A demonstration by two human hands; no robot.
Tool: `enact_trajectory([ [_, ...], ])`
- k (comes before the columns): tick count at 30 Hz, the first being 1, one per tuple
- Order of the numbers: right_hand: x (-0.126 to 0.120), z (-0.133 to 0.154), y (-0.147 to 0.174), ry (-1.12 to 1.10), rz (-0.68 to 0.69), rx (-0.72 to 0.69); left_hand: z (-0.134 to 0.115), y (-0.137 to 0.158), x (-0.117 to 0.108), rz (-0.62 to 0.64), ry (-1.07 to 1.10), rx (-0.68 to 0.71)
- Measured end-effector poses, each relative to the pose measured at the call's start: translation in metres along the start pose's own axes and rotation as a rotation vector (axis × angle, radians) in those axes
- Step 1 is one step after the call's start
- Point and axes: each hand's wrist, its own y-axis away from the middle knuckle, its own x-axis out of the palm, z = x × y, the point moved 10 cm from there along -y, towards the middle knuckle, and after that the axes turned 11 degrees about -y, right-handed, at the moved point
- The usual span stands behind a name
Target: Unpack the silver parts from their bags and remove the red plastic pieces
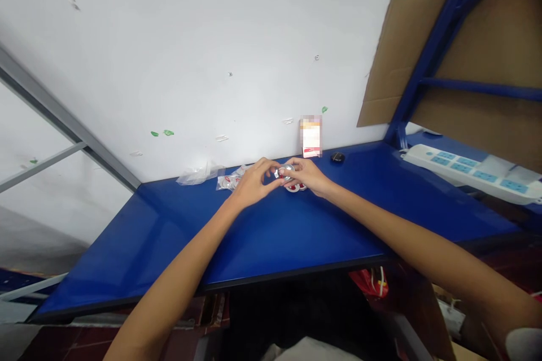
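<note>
Above the blue tabletop [271, 237], my two hands meet around a small shiny silver round piece [289, 168]; its exact kind is too small to make out. My right hand [311, 175] grips it from the right with fingers closed. From the other side, the thumb and fingertips of my left hand [254, 181] pinch its left edge. Just below lie small round red-and-white pieces [293, 188], partly covered by my right hand. Beside my left hand is a clear packet with red-marked round items [228, 181], partly hidden behind that hand.
A crumpled clear plastic bag [200, 173] lies near the white wall [237, 39]. A small blurred box [311, 136] stands against the wall, with a black mouse-like object [337, 157] to its right. Farther right are a white power strip [470, 172] and a blue metal frame [427, 62].
</note>
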Motion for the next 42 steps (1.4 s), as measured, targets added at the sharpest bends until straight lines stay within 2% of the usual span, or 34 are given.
enact_trajectory([
  [3, 0.002, 0.001, 0.002, 0.021, 0.020, -0.004, -0.006, 0.004, 0.010, -0.006, -0.094, 0.030],
  [7, 0.007, -0.003, 0.002, 0.006, 0.083, 0.025, 0.002, 0.008, 0.014, -0.017, -0.171, 0.059],
  [12, 0.012, -0.005, 0.000, -0.025, 0.155, 0.045, 0.014, 0.007, 0.001, -0.118, -0.134, 0.034],
  [15, 0.004, -0.002, -0.003, -0.031, 0.109, 0.023, 0.026, 0.006, -0.004, -0.135, -0.103, -0.042],
  [18, -0.013, 0.003, -0.007, -0.030, 0.006, -0.009, 0.050, 0.007, 0.000, -0.139, 0.042, -0.191],
  [22, -0.029, 0.009, -0.009, -0.007, -0.058, -0.024, 0.079, 0.014, 0.037, 0.002, 0.511, -0.414],
  [24, -0.031, 0.009, -0.009, 0.005, -0.060, -0.021, 0.081, 0.017, 0.056, 0.084, 0.759, -0.494],
  [27, -0.023, 0.007, -0.008, -0.004, -0.017, -0.029, 0.074, 0.018, 0.062, 0.105, 0.987, -0.535],
  [30, -0.010, 0.004, -0.007, -0.042, 0.049, -0.050, 0.067, 0.017, 0.057, 0.094, 1.054, -0.526],
  [35, 0.007, -0.001, -0.002, -0.005, 0.166, -0.008, 0.062, 0.016, 0.057, 0.108, 1.023, -0.497],
  [42, 0.006, 0.003, 0.000, 0.074, 0.181, 0.016, 0.064, 0.015, 0.056, 0.081, 1.057, -0.528],
])
